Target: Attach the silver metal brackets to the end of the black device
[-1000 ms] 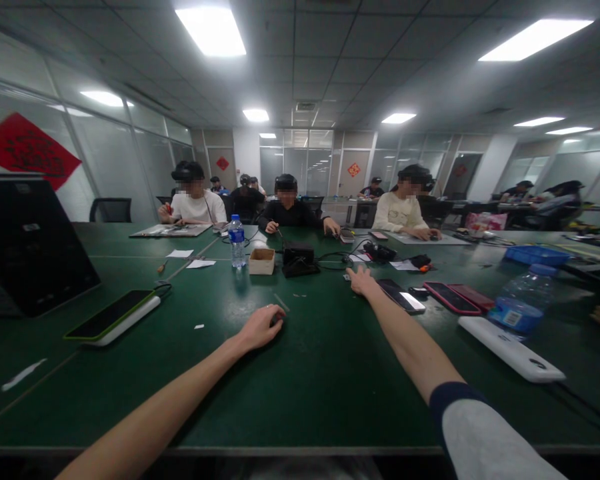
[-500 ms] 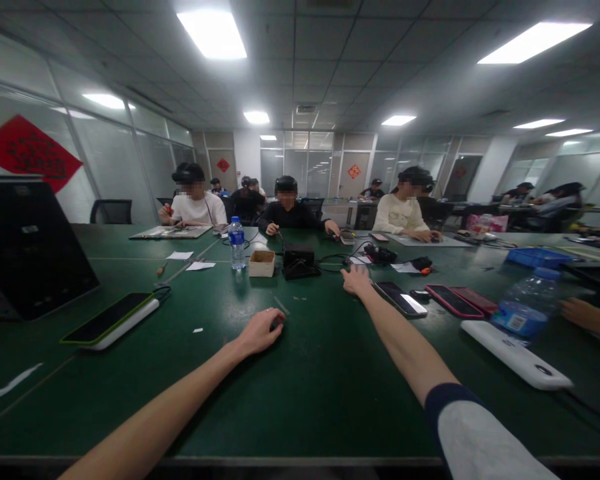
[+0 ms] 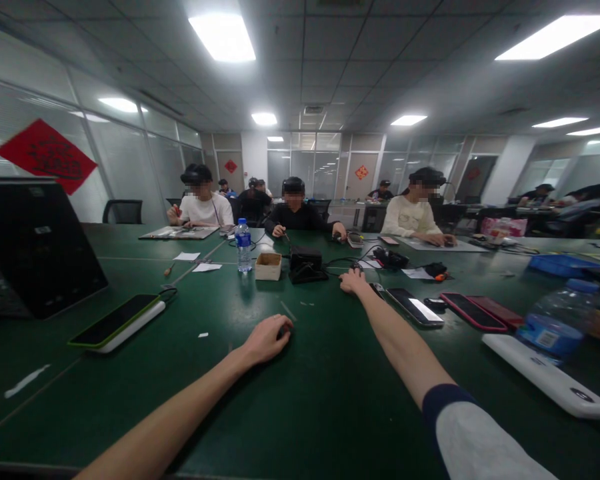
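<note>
My left hand (image 3: 269, 339) rests on the green table (image 3: 310, 400), its fingers curled in. A small dark patch shows between thumb and fingers; I cannot make out what it is. Farther out, my right hand (image 3: 353, 281) lies low over the table with its fingers stretched forward, nothing visible in them. Just beyond its fingertips run black cables (image 3: 341, 261). To its left stands a black box-like device (image 3: 306, 260), beside a small open cardboard box (image 3: 269, 268). A dark phone (image 3: 414, 307) lies to the right of my right wrist.
A water bottle (image 3: 243, 247) stands behind the cardboard box. At right are a red-edged phone (image 3: 473, 311), a large bottle (image 3: 555, 327) and a white power bank (image 3: 545, 377). A green-edged phone (image 3: 115, 323) and black screen (image 3: 45, 247) are at left. Several people sit opposite.
The view has turned slightly left, so most things appear farther right. My right hand has drawn a little left, away from the dark phone. My left hand stays in about the same place.
</note>
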{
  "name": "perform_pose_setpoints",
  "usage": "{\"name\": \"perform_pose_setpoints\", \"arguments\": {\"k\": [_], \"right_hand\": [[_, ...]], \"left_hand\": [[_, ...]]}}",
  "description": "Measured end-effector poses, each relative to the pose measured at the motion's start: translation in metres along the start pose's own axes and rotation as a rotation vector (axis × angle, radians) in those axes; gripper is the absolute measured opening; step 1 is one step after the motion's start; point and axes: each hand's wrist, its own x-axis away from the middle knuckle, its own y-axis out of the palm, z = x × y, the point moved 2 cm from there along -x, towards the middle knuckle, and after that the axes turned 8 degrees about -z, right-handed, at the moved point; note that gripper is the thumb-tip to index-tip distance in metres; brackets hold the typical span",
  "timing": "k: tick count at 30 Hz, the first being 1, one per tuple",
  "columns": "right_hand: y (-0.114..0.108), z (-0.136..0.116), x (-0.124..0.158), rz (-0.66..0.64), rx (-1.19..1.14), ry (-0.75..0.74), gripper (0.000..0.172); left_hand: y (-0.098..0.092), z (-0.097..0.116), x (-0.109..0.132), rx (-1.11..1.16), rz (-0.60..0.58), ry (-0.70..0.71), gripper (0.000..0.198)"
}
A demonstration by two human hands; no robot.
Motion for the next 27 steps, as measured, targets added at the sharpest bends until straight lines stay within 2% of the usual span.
{"name": "perform_pose_setpoints", "arguments": {"k": [6, 11, 15, 17, 20, 23, 27], "right_hand": [[-0.01, -0.009, 0.022, -0.028, -0.056, -0.063, 0.032], [-0.002, -0.029, 0.053, -0.13, -0.144, -0.259, 0.021], [-0.005, -0.029, 0.065, -0.128, -0.2, -0.341, 0.032], [-0.012, -0.018, 0.063, -0.049, -0.202, -0.288, 0.038], [-0.016, 0.01, 0.058, 0.079, -0.162, -0.118, 0.037], [-0.005, 0.036, 0.056, 0.116, -0.11, 0.025, 0.036], [0.015, 0.052, 0.054, 0.122, -0.067, 0.063, 0.035]], "left_hand": [[-0.002, 0.003, 0.0, -0.006, -0.005, -0.004, 0.017], [-0.008, 0.01, 0.003, 0.002, -0.025, -0.029, 0.018], [-0.009, 0.011, 0.004, -0.006, -0.024, -0.033, 0.018], [-0.008, 0.009, 0.003, -0.007, -0.028, -0.032, 0.019], [-0.008, 0.007, 0.003, -0.005, -0.033, -0.028, 0.019], [-0.008, 0.007, 0.003, 0.006, -0.041, -0.03, 0.018], [-0.008, 0.008, 0.004, 0.014, -0.036, -0.027, 0.018]]}}
